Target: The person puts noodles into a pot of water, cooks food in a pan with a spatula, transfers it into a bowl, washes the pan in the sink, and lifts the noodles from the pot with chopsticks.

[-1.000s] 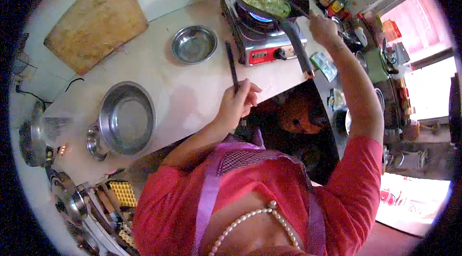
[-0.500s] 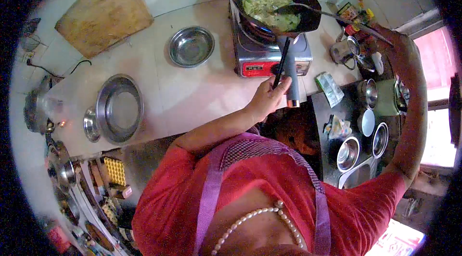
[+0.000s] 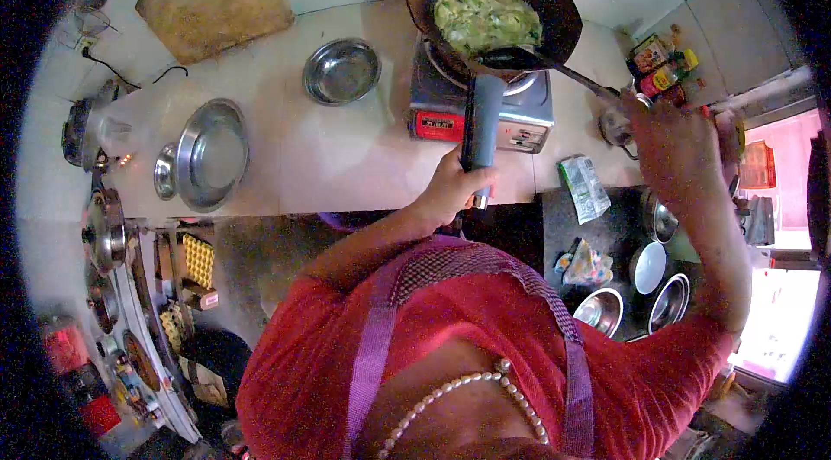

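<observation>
My left hand [image 3: 454,187] is closed around the grey handle [image 3: 487,118] of a dark wok [image 3: 554,6], its thumb lying across the handle. A thin black stick-like piece [image 3: 468,127] runs along the handle's left side; its kind is unclear. In my right hand [image 3: 671,135] is the long handle of a dark spatula [image 3: 511,57], whose head sits at the wok's near edge. Chopped pale-green vegetables [image 3: 485,17] lie in the wok. Below the wok is a gas stove [image 3: 437,101] with a red front panel.
Left of the stove are a steel bowl [image 3: 342,70], a large steel basin [image 3: 216,153] and a cutting board [image 3: 216,1] against the wall. At right stand bottles [image 3: 666,79], a metal mug [image 3: 615,127], a green packet [image 3: 585,189] and several bowls [image 3: 649,268].
My left hand has closed on the wok handle, which has swung left. The spatula head has moved from the vegetables to the near edge, and my right hand has come lower and left.
</observation>
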A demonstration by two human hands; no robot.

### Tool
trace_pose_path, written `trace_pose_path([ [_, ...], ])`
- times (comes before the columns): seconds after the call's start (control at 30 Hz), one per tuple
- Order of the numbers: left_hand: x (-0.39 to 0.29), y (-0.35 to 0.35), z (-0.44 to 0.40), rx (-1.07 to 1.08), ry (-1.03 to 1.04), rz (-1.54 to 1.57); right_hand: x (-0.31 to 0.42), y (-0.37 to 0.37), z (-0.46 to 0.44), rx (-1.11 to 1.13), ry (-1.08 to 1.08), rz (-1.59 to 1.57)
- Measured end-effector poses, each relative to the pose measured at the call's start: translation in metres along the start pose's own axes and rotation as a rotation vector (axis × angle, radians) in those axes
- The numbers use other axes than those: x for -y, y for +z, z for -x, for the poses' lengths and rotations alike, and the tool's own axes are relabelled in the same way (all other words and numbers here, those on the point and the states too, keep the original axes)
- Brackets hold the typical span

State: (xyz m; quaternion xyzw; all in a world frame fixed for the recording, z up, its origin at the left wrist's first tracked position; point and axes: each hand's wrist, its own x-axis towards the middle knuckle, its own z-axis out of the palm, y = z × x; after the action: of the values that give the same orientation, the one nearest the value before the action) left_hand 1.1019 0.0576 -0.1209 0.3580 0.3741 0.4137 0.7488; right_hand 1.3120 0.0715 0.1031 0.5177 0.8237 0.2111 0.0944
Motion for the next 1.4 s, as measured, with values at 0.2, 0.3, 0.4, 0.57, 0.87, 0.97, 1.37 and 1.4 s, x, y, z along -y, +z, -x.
trace_pose_path([
  [0.2,-0.002,0.002,-0.005,-0.036,0.060,0.004,0.038,0.016,-0.033,0.017,0.017,0.109],
  [0.3,-0.006,0.000,-0.006,-0.015,0.042,-0.018,0.037,0.044,-0.065,-0.008,0.063,0.166],
  [0.4,-0.007,-0.001,-0.002,-0.027,0.003,-0.096,0.018,0.047,-0.077,-0.016,0.111,0.189],
  [0.57,-0.007,-0.005,-0.006,0.053,0.005,-0.065,-0.027,-0.005,-0.054,-0.074,0.247,-0.032],
  [0.87,-0.011,-0.004,-0.003,-0.050,0.038,0.010,-0.035,0.070,-0.132,-0.046,0.217,0.057],
  [0.97,-0.027,-0.007,0.004,0.021,-0.031,-0.054,-0.045,0.085,-0.141,-0.015,0.017,0.117],
  [1.37,-0.021,-0.008,0.001,0.090,-0.003,-0.032,-0.096,-0.012,-0.072,-0.105,-0.147,0.296],
  [1.4,-0.021,-0.007,0.001,0.082,-0.008,-0.028,-0.106,-0.019,-0.065,-0.109,-0.159,0.250],
])
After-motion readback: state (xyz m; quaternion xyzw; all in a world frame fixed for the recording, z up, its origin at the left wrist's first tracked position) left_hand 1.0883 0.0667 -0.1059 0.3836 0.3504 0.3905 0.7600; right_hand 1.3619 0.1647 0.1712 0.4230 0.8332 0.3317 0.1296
